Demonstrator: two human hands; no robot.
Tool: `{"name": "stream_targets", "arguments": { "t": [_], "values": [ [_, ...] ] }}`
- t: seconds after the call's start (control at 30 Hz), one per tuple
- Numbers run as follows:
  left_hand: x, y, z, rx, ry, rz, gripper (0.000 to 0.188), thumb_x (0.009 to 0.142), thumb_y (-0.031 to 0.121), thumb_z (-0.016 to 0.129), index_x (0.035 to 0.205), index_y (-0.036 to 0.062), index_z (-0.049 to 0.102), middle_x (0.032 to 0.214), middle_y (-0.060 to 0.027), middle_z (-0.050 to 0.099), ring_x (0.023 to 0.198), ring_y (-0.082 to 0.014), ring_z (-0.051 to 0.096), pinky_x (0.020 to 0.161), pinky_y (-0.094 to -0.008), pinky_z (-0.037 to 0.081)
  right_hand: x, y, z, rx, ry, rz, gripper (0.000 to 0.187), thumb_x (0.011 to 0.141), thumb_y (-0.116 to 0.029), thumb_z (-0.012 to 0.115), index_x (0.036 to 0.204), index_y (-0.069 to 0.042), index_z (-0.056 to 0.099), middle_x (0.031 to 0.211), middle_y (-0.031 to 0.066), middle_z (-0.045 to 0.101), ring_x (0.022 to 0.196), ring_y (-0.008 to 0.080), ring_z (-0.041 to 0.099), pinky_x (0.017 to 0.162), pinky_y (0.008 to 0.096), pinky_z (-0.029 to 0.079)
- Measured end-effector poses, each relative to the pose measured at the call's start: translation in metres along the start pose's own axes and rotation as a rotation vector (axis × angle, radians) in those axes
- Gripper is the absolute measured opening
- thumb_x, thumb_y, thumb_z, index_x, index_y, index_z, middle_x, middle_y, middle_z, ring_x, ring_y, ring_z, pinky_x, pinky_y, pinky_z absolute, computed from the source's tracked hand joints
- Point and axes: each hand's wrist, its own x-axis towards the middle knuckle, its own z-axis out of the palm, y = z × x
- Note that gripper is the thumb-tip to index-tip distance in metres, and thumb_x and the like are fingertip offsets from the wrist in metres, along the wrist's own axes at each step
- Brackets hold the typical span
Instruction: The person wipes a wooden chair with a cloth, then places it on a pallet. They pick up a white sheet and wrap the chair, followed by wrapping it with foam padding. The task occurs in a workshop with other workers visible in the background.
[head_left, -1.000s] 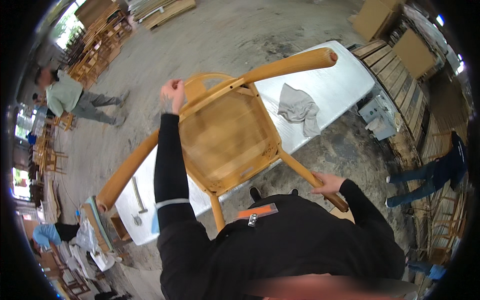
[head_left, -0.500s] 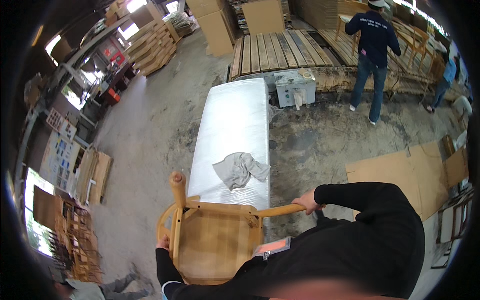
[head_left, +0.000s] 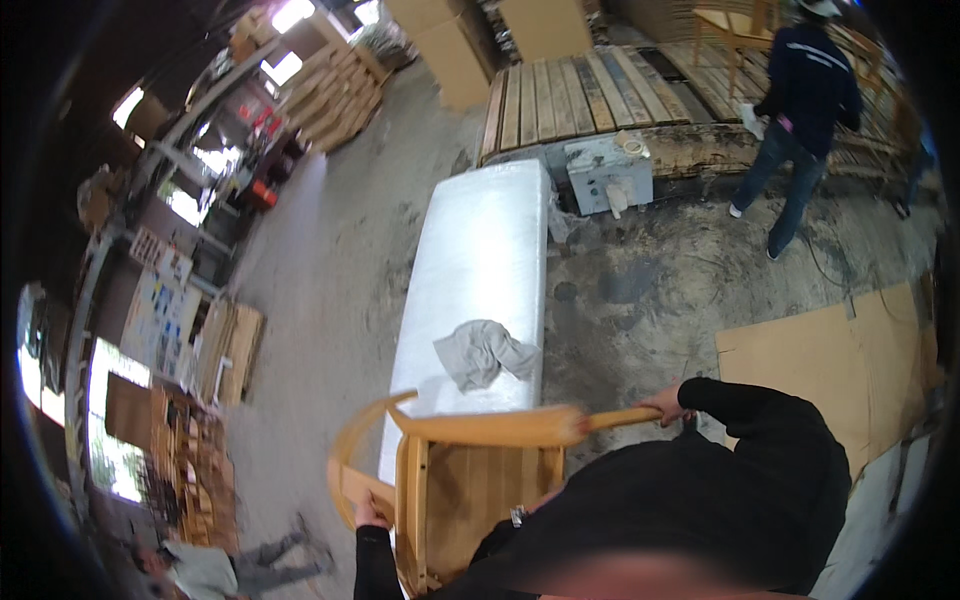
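Note:
A light wooden chair (head_left: 475,495) is tipped over in front of me, its seat frame turned toward my body. My left hand (head_left: 372,510) is closed on its curved backrest (head_left: 350,470). Out to the right, my right hand (head_left: 668,404) wraps round the end of a chair leg (head_left: 620,417). Another leg (head_left: 490,427) runs across the front of the seat. Just beyond lies a long, padded-looking block wrapped in white plastic (head_left: 480,240), the chair overlapping its near end. On it rests a crumpled grey cloth (head_left: 485,352).
Cardboard sheets (head_left: 800,360) lie on the floor at right. A grey metal box (head_left: 610,185) stands beside a slatted wooden platform (head_left: 580,95). One person (head_left: 800,110) stands at upper right, another (head_left: 205,570) at lower left. Stacked boards (head_left: 330,105) stand upper left.
The chair has turned, so the leg that pointed up now lies across the seat toward the right. Both hands keep their grip. The person at the platform has shifted and holds something white.

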Motion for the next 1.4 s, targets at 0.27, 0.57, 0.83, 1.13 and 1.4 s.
{"name": "stream_targets", "arguments": {
  "t": [0.27, 0.57, 0.83, 1.13, 1.4],
  "values": [
    [-0.171, -0.052, 0.126, -0.216, -0.191, 0.249, 0.032, 0.097, 0.029, 0.061, 0.12, 0.0071, 0.058, 0.11, -0.0086, 0.067, 0.1, -0.0249, 0.066, 0.089, -0.0424, 0.054, -0.037, 0.197, -0.058, 0.145, 0.065, -0.016, 0.071, 0.089, -0.03, 0.065, 0.151, -0.023, 0.031, 0.106, 0.0124, 0.065, 0.076, 0.0211, 0.066, 0.063, 0.0373, 0.057],
    [-0.368, -0.067, 0.307, -0.008, -0.456, 0.652, 0.026, 0.099, 0.012, 0.055, 0.124, 0.0037, 0.055, 0.116, -0.007, 0.064, 0.102, -0.0199, 0.064, 0.088, -0.0356, 0.053, -0.259, 0.209, -0.208, 1.142, -0.286, -0.51, 0.064, 0.096, -0.038, 0.061, 0.147, -0.006, 0.04, 0.121, 0.0134, 0.062, 0.102, 0.0211, 0.063, 0.086, 0.0343, 0.052],
    [-0.399, -0.045, 0.462, 0.262, -0.582, 0.716, 0.033, 0.097, 0.015, 0.061, 0.128, 0.0059, 0.054, 0.114, -0.0063, 0.065, 0.102, -0.0214, 0.064, 0.088, -0.0376, 0.053, -0.251, 0.23, -0.211, 0.479, 0.337, -0.842, 0.059, 0.085, -0.035, 0.072, 0.123, 0.002, 0.048, 0.109, 0.0176, 0.061, 0.101, 0.0236, 0.058, 0.084, 0.0367, 0.047],
    [-0.417, 0.019, 0.631, 0.404, -0.488, 0.819, 0.043, 0.096, 0.02, 0.063, 0.131, -0.0018, 0.051, 0.126, -0.0191, 0.061, 0.113, -0.0293, 0.059, 0.097, -0.0444, 0.049, -0.296, 0.241, -0.321, 0.552, 0.563, -0.912, 0.051, 0.085, -0.024, 0.068, 0.119, 0.003, 0.043, 0.094, 0.0189, 0.059, 0.09, 0.031, 0.06, 0.077, 0.0403, 0.047],
    [-0.456, 0.134, 0.764, 0.495, -0.754, 0.927, 0.037, 0.099, 0.026, 0.058, 0.128, 0.0034, 0.053, 0.108, -0.0061, 0.065, 0.099, -0.0203, 0.064, 0.086, -0.0347, 0.052, -0.363, 0.264, -0.423, 0.811, 0.514, -1.1, 0.043, 0.088, -0.015, 0.062, 0.118, 0.006, 0.038, 0.076, 0.0102, 0.056, 0.044, 0.0164, 0.058, 0.038, 0.0303, 0.047]
  ]
}}
